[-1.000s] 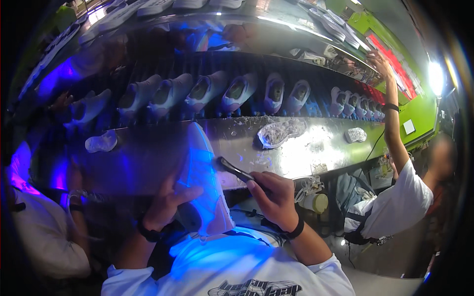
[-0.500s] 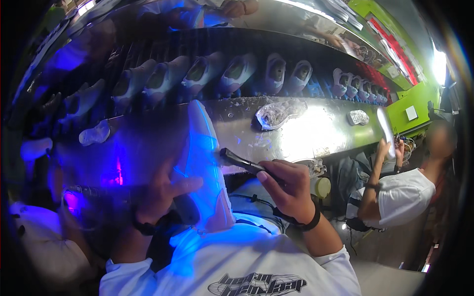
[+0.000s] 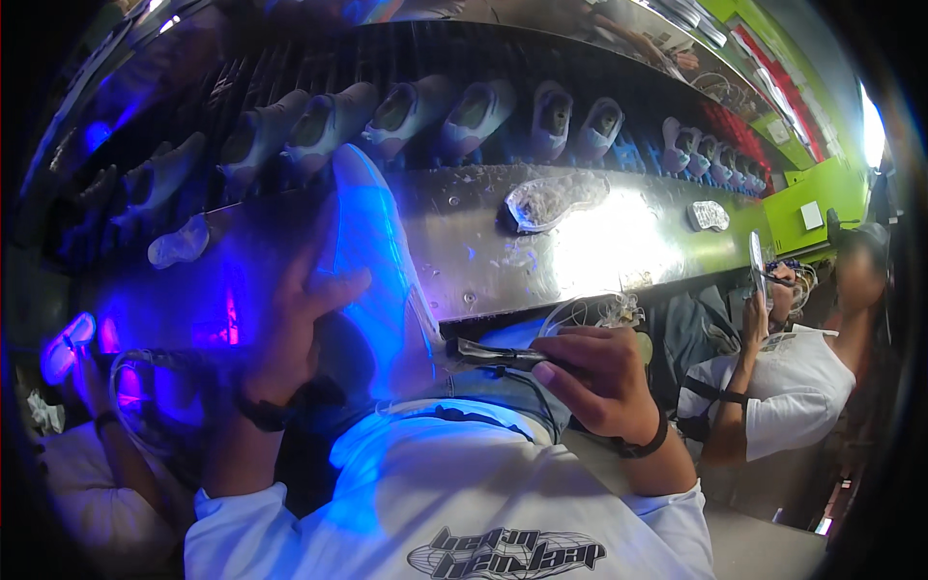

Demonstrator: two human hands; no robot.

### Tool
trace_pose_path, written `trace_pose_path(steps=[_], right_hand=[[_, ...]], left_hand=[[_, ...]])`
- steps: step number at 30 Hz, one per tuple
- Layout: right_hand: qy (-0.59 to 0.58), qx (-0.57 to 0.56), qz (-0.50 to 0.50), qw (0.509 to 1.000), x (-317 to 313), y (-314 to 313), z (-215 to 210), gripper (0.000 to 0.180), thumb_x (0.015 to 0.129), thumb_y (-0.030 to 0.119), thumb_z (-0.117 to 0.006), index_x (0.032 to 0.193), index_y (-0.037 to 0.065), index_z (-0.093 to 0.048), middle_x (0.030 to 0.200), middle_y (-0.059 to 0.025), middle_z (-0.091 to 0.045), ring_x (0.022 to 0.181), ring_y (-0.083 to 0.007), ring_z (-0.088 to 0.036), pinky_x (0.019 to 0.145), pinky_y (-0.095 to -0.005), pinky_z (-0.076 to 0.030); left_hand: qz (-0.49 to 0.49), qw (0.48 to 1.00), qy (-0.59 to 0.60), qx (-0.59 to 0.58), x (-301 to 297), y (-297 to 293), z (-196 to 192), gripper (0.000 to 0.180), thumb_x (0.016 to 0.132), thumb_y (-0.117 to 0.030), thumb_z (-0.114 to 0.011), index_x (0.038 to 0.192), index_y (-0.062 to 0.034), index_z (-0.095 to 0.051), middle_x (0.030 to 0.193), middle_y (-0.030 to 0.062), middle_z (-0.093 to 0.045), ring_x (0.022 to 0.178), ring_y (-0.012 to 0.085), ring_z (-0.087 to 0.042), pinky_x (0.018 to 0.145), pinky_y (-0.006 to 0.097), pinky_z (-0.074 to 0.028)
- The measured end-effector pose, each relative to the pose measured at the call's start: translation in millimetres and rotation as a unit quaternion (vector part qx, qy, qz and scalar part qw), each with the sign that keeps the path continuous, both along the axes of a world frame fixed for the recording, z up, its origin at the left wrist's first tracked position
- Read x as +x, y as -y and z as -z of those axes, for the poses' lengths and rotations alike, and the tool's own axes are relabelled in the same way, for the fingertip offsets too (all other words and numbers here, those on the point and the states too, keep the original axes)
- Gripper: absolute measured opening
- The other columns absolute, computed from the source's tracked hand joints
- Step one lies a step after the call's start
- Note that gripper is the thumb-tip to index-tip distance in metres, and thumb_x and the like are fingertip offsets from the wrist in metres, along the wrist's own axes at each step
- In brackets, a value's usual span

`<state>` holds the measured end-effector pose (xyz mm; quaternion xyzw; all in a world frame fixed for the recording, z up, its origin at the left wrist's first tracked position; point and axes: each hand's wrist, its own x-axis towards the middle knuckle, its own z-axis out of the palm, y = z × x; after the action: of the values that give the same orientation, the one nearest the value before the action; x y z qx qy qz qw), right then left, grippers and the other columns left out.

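A pale shoe (image 3: 372, 266), lit blue, stands nearly upright over my lap with its toe pointing away. My left hand (image 3: 302, 329) grips it along its left side, the thumb lying across the surface and the other fingers mostly hidden behind it. In my right hand (image 3: 607, 382) is a dark slim-handled brush (image 3: 498, 355), pinched between thumb and fingers. The brush's head is at the lower right edge of the shoe, near the heel, and looks to be touching it.
Beyond the metal bench edge (image 3: 474, 290), shoes (image 3: 478, 116) line a dark conveyor. A lump-filled tray (image 3: 551, 203) and a smaller one (image 3: 709, 216) lie on the bench. One co-worker (image 3: 783, 387) sits at right with a sole; another (image 3: 97, 483) works at left.
My right hand has brought the brush down along the shoe's right edge toward the heel. The shoe has shifted a little left and away, my left hand still on it.
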<state>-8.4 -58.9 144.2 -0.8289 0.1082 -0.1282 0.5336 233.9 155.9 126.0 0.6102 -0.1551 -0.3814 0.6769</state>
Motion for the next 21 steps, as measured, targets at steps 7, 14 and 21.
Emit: trace_pose_path(steps=[7, 14, 21], right_hand=[[0.031, -0.108, 0.011, 0.994, 0.5, 13.5, -16.0, 0.019, 0.083, 0.005, -0.077, 0.099, -0.004, -0.074, 0.073, -0.0139, -0.068, 0.056, -0.0251, -0.063, 0.051, -0.0351, -0.047], [0.056, -0.176, 0.01, 0.983, 4.6, 31.8, -36.4, 0.021, 0.078, 0.002, -0.078, 0.098, -0.004, -0.074, 0.07, -0.0131, -0.065, 0.055, -0.0269, -0.063, 0.05, -0.0352, -0.045], [0.081, -0.219, -0.004, 0.972, 13.3, 45.4, -51.6, 0.02, 0.078, 0.002, -0.078, 0.097, -0.003, -0.074, 0.07, -0.013, -0.065, 0.056, -0.0272, -0.064, 0.051, -0.036, -0.047]], left_hand=[[-0.026, 0.996, -0.081, -0.008, -6.1, 17.3, -13.1, 0.059, 0.099, -0.017, -0.067, 0.154, -0.0059, -0.049, 0.118, 0.0011, -0.068, 0.098, 0.0095, -0.066, 0.086, 0.026, -0.053], [-0.023, 0.987, -0.152, 0.035, -4.2, 7.6, 2.6, 0.047, 0.103, -0.022, -0.065, 0.147, -0.0064, -0.056, 0.12, 0.0015, -0.068, 0.099, 0.008, -0.067, 0.082, 0.024, -0.053], [0.155, 0.923, 0.346, 0.065, -5.6, -16.9, 21.8, 0.069, 0.095, -0.005, -0.069, 0.157, -0.0041, -0.039, 0.145, 0.0125, -0.057, 0.123, 0.0227, -0.063, 0.1, 0.033, -0.052]])
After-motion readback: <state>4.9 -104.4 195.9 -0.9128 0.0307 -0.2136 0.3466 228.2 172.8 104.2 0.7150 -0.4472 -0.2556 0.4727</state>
